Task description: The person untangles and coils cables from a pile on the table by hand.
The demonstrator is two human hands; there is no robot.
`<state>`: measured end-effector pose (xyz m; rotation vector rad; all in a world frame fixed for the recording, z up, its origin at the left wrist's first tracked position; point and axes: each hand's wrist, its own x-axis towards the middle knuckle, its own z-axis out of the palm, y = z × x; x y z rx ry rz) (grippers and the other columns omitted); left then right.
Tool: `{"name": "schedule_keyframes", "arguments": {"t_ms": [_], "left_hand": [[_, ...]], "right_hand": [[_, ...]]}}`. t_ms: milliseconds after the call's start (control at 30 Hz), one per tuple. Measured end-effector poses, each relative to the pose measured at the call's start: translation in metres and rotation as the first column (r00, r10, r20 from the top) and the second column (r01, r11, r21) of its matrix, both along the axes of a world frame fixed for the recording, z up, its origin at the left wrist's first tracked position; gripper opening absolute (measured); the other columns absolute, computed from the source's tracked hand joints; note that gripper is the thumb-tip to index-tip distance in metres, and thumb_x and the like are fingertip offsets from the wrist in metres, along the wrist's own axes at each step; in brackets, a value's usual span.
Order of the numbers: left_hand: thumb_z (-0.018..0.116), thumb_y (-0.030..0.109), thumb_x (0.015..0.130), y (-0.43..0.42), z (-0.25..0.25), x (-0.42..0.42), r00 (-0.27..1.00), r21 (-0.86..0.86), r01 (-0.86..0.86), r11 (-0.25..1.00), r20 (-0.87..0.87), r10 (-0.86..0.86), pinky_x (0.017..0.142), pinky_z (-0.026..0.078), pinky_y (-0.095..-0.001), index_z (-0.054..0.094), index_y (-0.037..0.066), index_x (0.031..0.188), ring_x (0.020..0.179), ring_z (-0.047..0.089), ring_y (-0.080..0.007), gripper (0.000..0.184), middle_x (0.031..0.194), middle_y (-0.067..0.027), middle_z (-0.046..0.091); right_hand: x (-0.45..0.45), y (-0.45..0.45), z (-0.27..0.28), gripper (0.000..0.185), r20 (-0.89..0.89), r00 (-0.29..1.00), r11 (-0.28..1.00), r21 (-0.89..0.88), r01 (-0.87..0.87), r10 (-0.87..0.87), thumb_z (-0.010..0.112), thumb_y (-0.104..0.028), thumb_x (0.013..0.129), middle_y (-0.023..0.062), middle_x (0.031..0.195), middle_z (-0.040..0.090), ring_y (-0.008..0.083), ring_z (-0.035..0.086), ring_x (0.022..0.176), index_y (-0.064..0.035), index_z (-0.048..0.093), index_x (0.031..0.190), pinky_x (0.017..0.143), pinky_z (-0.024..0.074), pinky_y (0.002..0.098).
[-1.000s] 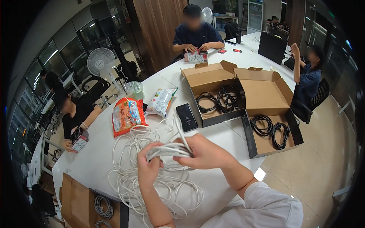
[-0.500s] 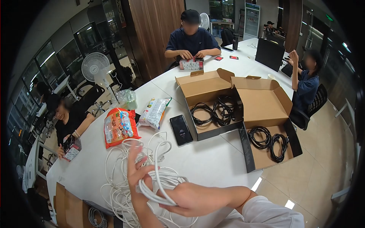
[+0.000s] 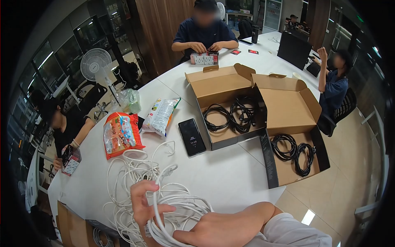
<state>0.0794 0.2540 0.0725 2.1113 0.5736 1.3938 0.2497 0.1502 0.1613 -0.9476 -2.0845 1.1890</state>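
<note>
A loose white cable point(image 3: 158, 208) is gathered in loops low in the view, between my hands. My left hand point(image 3: 142, 201) is upright with bent fingers hooked into the loops, and a strand runs across them. From the right, my right hand point(image 3: 224, 230) closes round the same bundle; its fingertips are partly hidden under the cable and at the frame's lower edge. More of the white cable lies in a tangle on the white table point(image 3: 230, 173), with a plug end point(image 3: 170, 168) beyond my left hand.
Two open cardboard boxes point(image 3: 269, 164) hold coiled black cables point(image 3: 284, 147). A phone point(image 3: 192, 137), a red snack bag point(image 3: 122, 133) and a white snack bag point(image 3: 161, 116) lie nearby. Another box point(image 3: 74, 226) with a grey coil sits lower left. Several people sit around the table.
Both hands and the cable bundle have moved down towards me. My left fingers are more bent than before. The view has shifted slightly.
</note>
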Motion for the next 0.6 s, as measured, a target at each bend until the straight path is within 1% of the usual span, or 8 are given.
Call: {"name": "schedule_keyframes", "arguments": {"t_ms": [67,100,200,233,300,400,500,600], "left_hand": [[0.067,0.032,0.062,0.003,-0.005,-0.001,0.989,0.082,-0.139,0.987,-0.030,0.142,0.093,0.041,-0.0477,0.069,0.016,0.063,0.100,0.049,-0.0285,0.016,0.096,-0.0071,0.046],[0.067,0.026,0.068,0.002,-0.004,0.004,0.983,0.084,-0.186,0.979,0.004,0.186,0.094,0.040,-0.0500,0.067,0.018,0.064,0.097,0.047,-0.0273,0.009,0.092,-0.0058,0.042],[0.065,0.017,0.071,0.001,-0.007,0.003,0.949,0.198,-0.312,0.929,0.014,0.315,0.097,0.040,-0.0518,0.065,0.018,0.068,0.096,0.047,-0.0276,0.003,0.094,-0.0072,0.042],[0.063,0.015,0.072,0.002,-0.009,0.004,0.938,0.203,-0.346,0.916,0.049,0.343,0.096,0.041,-0.0513,0.064,0.017,0.070,0.096,0.047,-0.0274,0.004,0.093,-0.0075,0.041],[0.058,0.009,0.073,0.002,-0.014,0.008,0.911,0.210,-0.411,0.887,0.119,0.394,0.094,0.044,-0.0504,0.062,0.017,0.073,0.095,0.047,-0.0271,0.009,0.093,-0.0082,0.041],[0.050,0.000,0.072,0.000,-0.012,0.003,0.893,0.231,-0.449,0.863,0.104,0.437,0.088,0.049,-0.0497,0.056,0.013,0.078,0.094,0.047,-0.0262,0.015,0.092,-0.0090,0.041],[0.046,-0.003,0.073,-0.003,-0.013,-0.002,0.850,0.283,-0.524,0.803,0.119,0.513,0.079,0.052,-0.0418,0.054,0.013,0.076,0.091,0.047,-0.0242,0.018,0.091,-0.0093,0.041],[0.044,-0.003,0.075,-0.005,-0.014,-0.009,0.817,0.355,-0.566,0.744,0.124,0.563,0.069,0.049,-0.0364,0.052,0.013,0.074,0.083,0.048,-0.0228,0.018,0.090,-0.0091,0.041]], "right_hand": [[0.002,0.002,-0.002,0.017,0.012,1.000,1.000,-0.001,-0.001,0.001,0.055,-0.012,0.086,0.0240,0.067,0.059,0.0408,0.061,0.064,0.0025,0.049,0.092,0.057,0.0470,0.0454],[0.003,0.003,-0.004,0.017,0.001,1.000,1.000,0.004,0.004,-0.004,0.055,-0.012,0.086,0.0237,0.067,0.059,0.0407,0.060,0.063,0.0022,0.049,0.093,0.056,0.0468,0.0452],[0.005,0.004,-0.001,0.022,-0.026,0.999,0.999,0.019,0.034,-0.034,0.054,-0.012,0.086,0.0233,0.067,0.059,0.0407,0.060,0.062,0.0023,0.050,0.102,0.056,0.0461,0.0451],[0.005,0.004,0.001,0.025,-0.034,0.998,0.999,0.025,0.048,-0.047,0.054,-0.012,0.086,0.0233,0.067,0.059,0.0407,0.060,0.062,0.0025,0.051,0.106,0.055,0.0458,0.0451],[0.006,0.005,0.001,0.032,-0.041,0.999,0.999,-0.030,0.030,-0.031,0.054,-0.011,0.086,0.0237,0.067,0.058,0.0409,0.060,0.062,0.0025,0.049,0.114,0.055,0.0453,0.0454],[0.003,0.007,0.000,0.039,-0.081,0.996,0.995,-0.092,0.023,-0.030,0.054,-0.009,0.085,0.0250,0.068,0.057,0.0412,0.059,0.063,0.0030,0.047,0.122,0.056,0.0449,0.0457],[0.001,0.008,0.001,0.039,-0.160,0.987,0.996,-0.086,0.004,-0.018,0.054,-0.008,0.084,0.0262,0.070,0.057,0.0413,0.060,0.065,0.0037,0.047,0.121,0.058,0.0453,0.0457],[-0.001,0.008,-0.004,0.036,-0.206,0.978,0.998,-0.066,-0.025,0.011,0.055,-0.007,0.083,0.0266,0.073,0.058,0.0414,0.060,0.067,0.0039,0.048,0.116,0.060,0.0457,0.0455]]}}
